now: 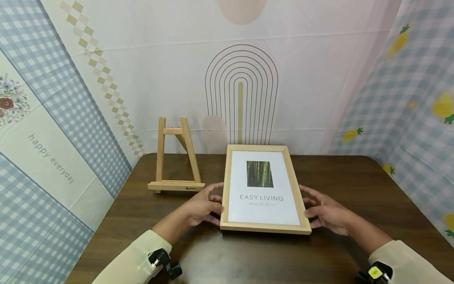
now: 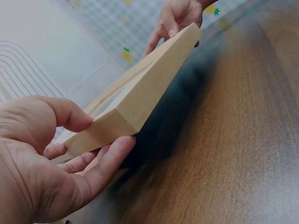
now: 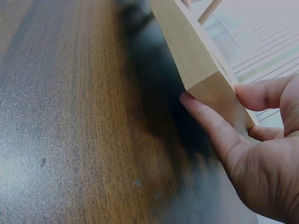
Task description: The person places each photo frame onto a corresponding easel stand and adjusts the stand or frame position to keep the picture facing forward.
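Note:
A light wooden picture frame with a white "EASY LIVING" insert and a small forest picture is held face up between both hands, its near edge raised off the table. My left hand grips the left side, thumb on the rim and fingers along the side and underneath, as the left wrist view shows at the frame's corner. On the opposite side my right hand grips likewise, with thumb at the upper edge and a finger under the corner. Whether the far edge touches the table is hidden.
A small wooden easel stands upright left of the picture frame, close to the left hand. The dark brown wooden table meets a white patterned cloth at the back. Checkered cloths hang at both sides.

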Motion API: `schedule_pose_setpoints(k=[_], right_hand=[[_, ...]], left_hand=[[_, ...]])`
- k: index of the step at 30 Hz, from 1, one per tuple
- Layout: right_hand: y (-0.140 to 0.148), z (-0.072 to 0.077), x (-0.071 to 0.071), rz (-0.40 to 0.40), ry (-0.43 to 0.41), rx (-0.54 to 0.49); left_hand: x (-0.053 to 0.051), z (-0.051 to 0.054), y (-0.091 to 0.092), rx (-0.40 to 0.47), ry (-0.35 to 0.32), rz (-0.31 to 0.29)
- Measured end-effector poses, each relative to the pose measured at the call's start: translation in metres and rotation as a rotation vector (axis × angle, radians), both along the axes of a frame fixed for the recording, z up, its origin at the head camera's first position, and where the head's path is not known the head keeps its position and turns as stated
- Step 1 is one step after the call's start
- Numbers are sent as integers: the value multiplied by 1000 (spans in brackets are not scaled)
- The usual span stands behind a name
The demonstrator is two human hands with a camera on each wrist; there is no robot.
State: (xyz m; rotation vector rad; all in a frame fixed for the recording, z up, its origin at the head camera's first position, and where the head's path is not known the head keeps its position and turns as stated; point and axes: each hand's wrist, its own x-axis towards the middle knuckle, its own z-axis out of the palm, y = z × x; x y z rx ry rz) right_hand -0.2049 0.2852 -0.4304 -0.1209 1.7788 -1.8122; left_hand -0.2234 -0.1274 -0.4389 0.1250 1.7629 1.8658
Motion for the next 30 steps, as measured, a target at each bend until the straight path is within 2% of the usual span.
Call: schedule_pose_setpoints(k=[17, 30], right_hand=[[-5, 3, 4, -4, 80, 67], [-7, 5, 1, -56, 122, 130]], left_hand=[[-1, 0, 2, -29, 37, 35], [-4, 0, 3, -54, 76, 57]])
